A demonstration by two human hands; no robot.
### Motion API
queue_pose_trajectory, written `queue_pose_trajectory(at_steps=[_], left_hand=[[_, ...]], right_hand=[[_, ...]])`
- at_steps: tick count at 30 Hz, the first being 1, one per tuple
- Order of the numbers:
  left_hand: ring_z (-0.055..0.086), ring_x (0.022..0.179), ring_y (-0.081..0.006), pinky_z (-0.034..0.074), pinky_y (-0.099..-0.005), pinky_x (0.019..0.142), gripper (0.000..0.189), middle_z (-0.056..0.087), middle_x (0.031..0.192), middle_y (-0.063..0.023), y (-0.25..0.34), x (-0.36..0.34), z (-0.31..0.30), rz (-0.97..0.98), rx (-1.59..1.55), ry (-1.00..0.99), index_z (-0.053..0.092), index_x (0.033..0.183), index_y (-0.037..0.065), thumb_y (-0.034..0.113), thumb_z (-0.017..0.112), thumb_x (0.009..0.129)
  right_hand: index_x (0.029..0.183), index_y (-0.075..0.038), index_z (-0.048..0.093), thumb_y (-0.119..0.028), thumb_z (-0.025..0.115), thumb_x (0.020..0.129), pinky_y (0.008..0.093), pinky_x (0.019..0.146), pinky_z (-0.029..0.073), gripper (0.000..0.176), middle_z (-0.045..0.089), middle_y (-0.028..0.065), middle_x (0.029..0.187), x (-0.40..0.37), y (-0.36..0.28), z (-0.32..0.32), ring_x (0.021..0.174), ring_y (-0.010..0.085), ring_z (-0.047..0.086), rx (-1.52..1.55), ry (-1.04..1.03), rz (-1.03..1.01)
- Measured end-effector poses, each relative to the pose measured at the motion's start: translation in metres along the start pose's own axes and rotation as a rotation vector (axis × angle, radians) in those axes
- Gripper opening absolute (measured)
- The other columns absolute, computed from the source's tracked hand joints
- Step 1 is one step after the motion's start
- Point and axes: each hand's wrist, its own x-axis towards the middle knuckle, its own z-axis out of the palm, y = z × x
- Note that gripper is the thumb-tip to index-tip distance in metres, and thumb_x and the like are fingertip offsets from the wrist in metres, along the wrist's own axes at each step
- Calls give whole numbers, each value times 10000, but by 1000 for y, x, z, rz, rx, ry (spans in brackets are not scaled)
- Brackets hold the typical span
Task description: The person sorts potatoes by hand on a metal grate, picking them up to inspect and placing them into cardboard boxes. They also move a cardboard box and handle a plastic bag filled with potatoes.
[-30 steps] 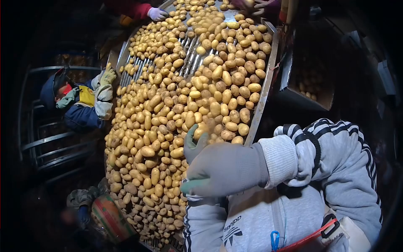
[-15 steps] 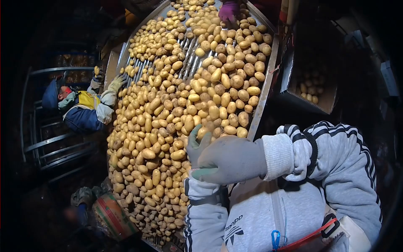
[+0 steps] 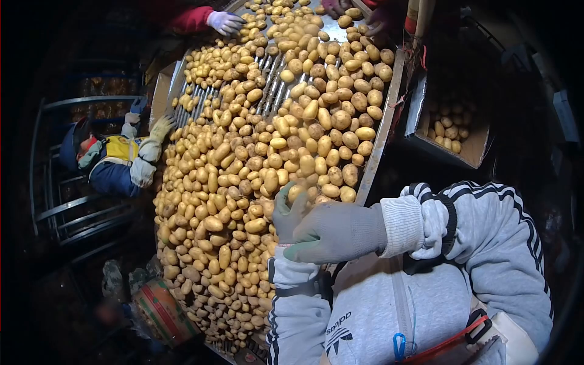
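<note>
My left hand (image 3: 286, 216), in a grey glove with green fingertips, is at the near right part of the potato heap. Its finger and thumb curve around a potato (image 3: 296, 193). My right hand (image 3: 337, 231), gloved the same way, crosses in front of the left one and hides part of it. The right hand is closed, with its thumb near my left wrist and its fingertips out of sight. What lies inside it is hidden. Yellow potatoes (image 3: 225, 164) of mixed sizes cover the roller table around both hands.
A metal edge rail (image 3: 383, 137) runs along the right side, with a cardboard box (image 3: 453, 152) of potatoes beyond. A co-worker (image 3: 115, 161) in a yellow vest stands left. Other people's gloved hands (image 3: 225, 23) are at the far end. A printed box (image 3: 161, 310) sits lower left.
My hands have shifted slightly to the right, with the potato between the left fingers. Nearby potatoes have moved slightly. A co-worker's pale-gloved hand has appeared at the far left end.
</note>
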Motion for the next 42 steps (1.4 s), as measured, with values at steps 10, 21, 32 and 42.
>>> queue_pose_trajectory(at_steps=[10, 21, 32, 42], left_hand=[[647, 885, -128, 558, -268, 755, 476, 682, 1144, -82, -8, 5, -3, -32, -7, 55, 623, 1334, 5, 134, 803, 912], [699, 932, -207, 583, -298, 809, 351, 695, 1045, -93, -47, -10, -88, 154, 44, 121, 694, 1199, -21, 276, 625, 1025], [740, 1038, -346, 648, -414, 824, 540, 689, 1260, -195, -42, -59, -120, -205, -706, -47, 559, 1435, 5, 368, 600, 1038], [690, 886, -249, 589, -341, 724, 475, 694, 1106, -145, -55, -76, -154, -6, -716, 80, 576, 1323, -23, 348, 632, 1031]], right_hand=[[925, -59, 740, -441, 577, 1029, 392, 794, 537, 428, 716, 119, 841, 8, 35, 4, 782, 227, 678, 77, 46, -69], [1208, -35, 725, -314, 731, 919, 361, 927, 566, 402, 756, 152, 1109, 10, 160, -90, 994, 230, 730, 124, 819, 248], [1280, -102, 661, -291, 796, 804, 452, 1007, 524, 530, 642, 183, 1287, 86, 208, -139, 1188, 385, 646, -658, 685, 418], [1067, -62, 732, -327, 817, 818, 331, 788, 568, 373, 747, 92, 964, 92, 238, -164, 804, 210, 701, -271, 558, 347]])
